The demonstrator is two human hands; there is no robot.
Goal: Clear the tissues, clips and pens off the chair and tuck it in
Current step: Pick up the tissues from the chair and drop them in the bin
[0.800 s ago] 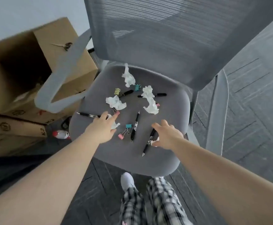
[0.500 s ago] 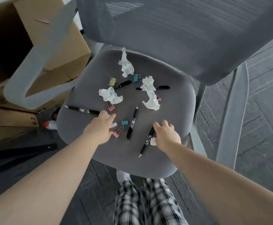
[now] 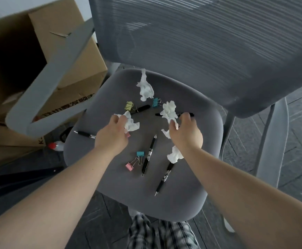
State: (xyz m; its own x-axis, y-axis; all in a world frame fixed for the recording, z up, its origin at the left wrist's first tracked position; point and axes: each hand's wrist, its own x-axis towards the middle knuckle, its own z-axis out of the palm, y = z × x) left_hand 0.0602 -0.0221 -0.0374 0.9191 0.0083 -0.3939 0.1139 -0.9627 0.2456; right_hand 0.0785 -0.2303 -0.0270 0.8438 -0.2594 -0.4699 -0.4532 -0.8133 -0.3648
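The grey chair seat (image 3: 110, 178) carries crumpled white tissues, black pens and coloured binder clips. My left hand (image 3: 112, 135) closes its fingers on a tissue (image 3: 132, 124) left of centre. My right hand (image 3: 187, 134) pinches the lower end of a tall tissue (image 3: 169, 109), and another tissue (image 3: 175, 155) sticks out under its palm. A third loose tissue (image 3: 145, 88) lies near the backrest. Pens lie at the centre (image 3: 148, 155), at the front (image 3: 165, 175) and at the left edge (image 3: 85, 134). A teal clip (image 3: 140, 154) and a pink clip (image 3: 129, 166) sit in front of my left hand.
The mesh backrest (image 3: 200, 42) rises behind the seat, with grey armrests on the left (image 3: 47, 83) and right (image 3: 272, 150). Cardboard boxes (image 3: 71, 56) stand left of the chair, and a red-capped bottle (image 3: 55, 146) lies on the dark floor. A yellow clip (image 3: 129, 105) and a teal clip (image 3: 155, 102) lie farther back.
Both hands have moved from the front tissues toward the middle of the seat. The two front tissues have left the seat; one now shows under my right palm.
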